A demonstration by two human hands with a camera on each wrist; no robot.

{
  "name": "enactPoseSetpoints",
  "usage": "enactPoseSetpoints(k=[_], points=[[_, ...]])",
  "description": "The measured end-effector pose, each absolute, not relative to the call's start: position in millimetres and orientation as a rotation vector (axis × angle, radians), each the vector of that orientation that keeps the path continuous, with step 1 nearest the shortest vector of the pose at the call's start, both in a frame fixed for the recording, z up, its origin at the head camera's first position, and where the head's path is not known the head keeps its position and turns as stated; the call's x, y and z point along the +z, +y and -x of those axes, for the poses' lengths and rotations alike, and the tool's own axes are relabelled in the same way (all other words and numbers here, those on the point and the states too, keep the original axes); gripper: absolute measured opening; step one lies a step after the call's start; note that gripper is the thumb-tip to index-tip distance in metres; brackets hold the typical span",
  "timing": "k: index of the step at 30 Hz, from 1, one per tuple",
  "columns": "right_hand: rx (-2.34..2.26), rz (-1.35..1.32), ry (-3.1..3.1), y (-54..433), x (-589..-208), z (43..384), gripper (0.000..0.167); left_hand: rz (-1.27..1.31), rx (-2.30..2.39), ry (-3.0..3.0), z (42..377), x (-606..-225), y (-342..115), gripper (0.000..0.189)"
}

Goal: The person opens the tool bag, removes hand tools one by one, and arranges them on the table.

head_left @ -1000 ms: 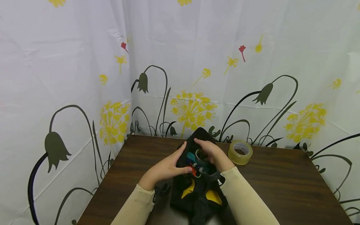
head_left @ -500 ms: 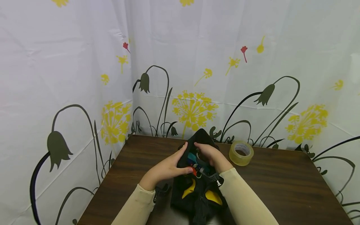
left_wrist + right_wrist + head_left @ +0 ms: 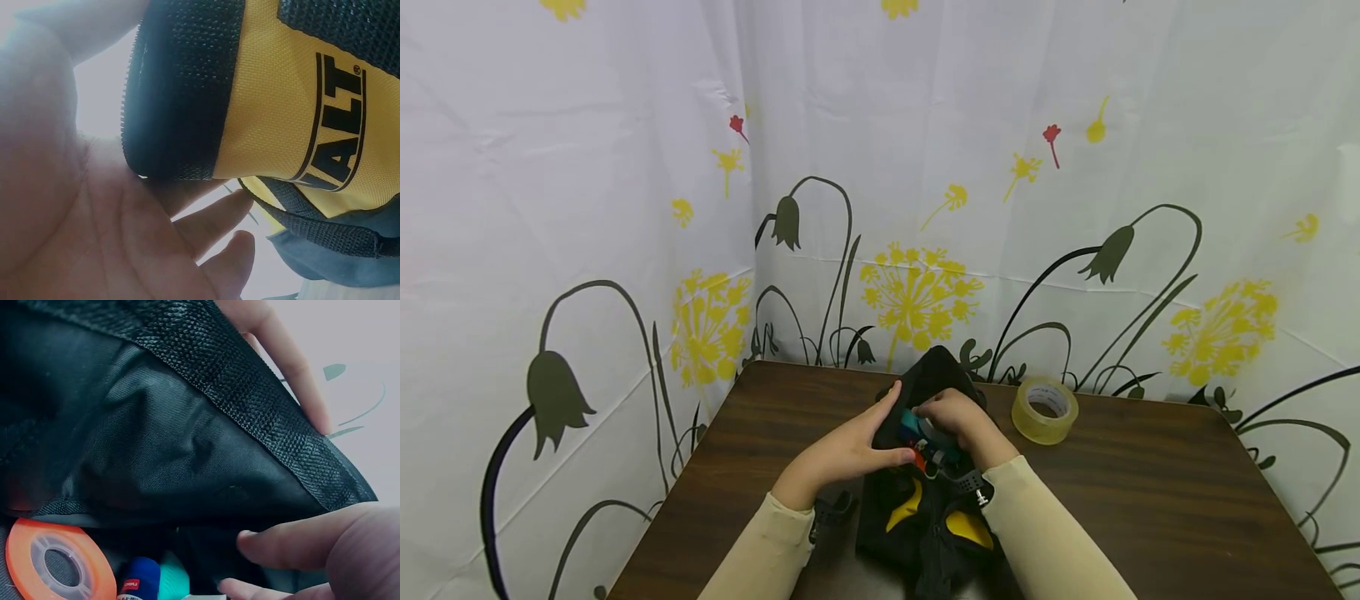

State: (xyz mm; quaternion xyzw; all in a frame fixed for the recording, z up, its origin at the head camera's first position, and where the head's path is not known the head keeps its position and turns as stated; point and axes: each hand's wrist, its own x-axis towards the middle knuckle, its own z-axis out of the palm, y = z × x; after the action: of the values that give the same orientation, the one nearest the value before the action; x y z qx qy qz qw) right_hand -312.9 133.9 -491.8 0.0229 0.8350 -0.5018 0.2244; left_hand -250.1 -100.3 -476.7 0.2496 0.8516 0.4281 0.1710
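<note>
A black and yellow zippered tool bag lies unzipped on the table, its yellow side lettered in black. My left hand holds the bag's left rim, thumb over the opening and fingers outside. My right hand reaches into the opening. In the right wrist view its thumb and a finger stand apart, the fingertip close to a silvery edge at the bottom of the view. Inside lie an orange tape roll, a blue-capped deli stick and a teal item.
A roll of clear yellowish packing tape sits at the table's back edge, right of the bag. The dark wooden table meets a white flower-printed curtain behind and at the left.
My right hand has dropped from the bag's upper rim, its fingers curling down into the opening beside the teal item. My left hand keeps its place on the rim.
</note>
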Motion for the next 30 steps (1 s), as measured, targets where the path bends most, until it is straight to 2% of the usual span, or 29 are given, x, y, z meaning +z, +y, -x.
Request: enactPoseSetpoints(k=[4,17,24,30], points=[[-1.394,-0.02,2.4,133.6,-493.6,310.7,0.03,-0.699,1.215,2.415,249.5,-477.4,-99.5,0.109],[-1.486,0.03,2.493,132.9,-485.0,305.9,0.041,-0.704,1.217,2.42,246.4,-472.5,-99.4,0.11],[-1.342,0.108,2.582,133.8,-485.1,305.3,0.044,-0.698,1.219,2.409,245.4,-470.8,-98.8,0.109],[-1.249,0.115,2.658,134.6,-480.8,305.1,0.039,-0.688,1.213,2.415,244.7,-469.6,-98.6,0.109]])
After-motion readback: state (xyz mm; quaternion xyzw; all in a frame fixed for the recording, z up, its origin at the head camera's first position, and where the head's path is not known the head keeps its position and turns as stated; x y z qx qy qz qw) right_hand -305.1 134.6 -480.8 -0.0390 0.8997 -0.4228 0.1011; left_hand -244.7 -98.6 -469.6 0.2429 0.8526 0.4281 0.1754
